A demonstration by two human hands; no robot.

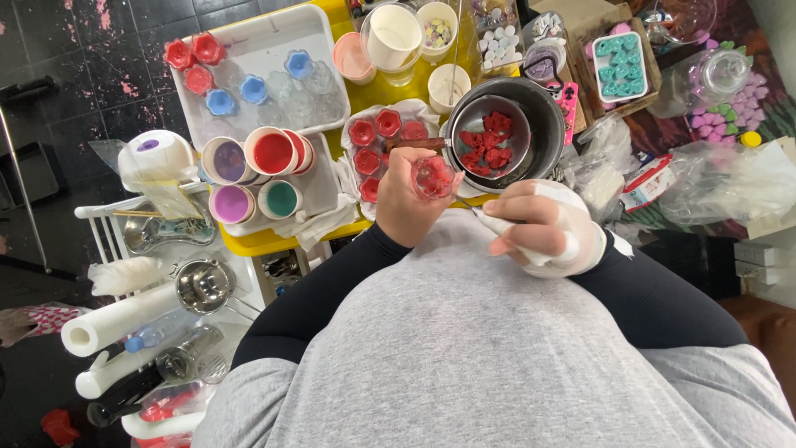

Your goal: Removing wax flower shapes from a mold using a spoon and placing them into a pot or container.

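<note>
The left hand (408, 204) is curled around a small clear cup (434, 176) filled with red wax, holding it upright in front of the body, thumb and fingers wrapped about its side; the right hand (543, 228), partly wrapped in white, is closed on a thin white-handled tool (500, 222) whose tip points toward the cup, just beside it; whether the tip touches the wax cannot be told; just beyond both hands stands a dark metal pot (543, 124) with a smaller metal bowl (477, 120) set in it, holding red flower-shaped pieces (489, 145); beyond the left hand, close by, lies a white tray (412, 111) with red flower-shaped moulds (375, 133); further out to the left of that hand sit round cups of coloured wax (253, 170), red, purple and green, on a yellow desk (265, 242); beyond them a larger white tray (274, 50) carries red, blue and clear flower moulds; well to the left of the left hand lie white paper rolls (116, 319) and a metal ladle (206, 286); beyond the right hand and off to its right a box holds teal shapes (620, 66), beside crumpled clear plastic bags (721, 178).
</note>
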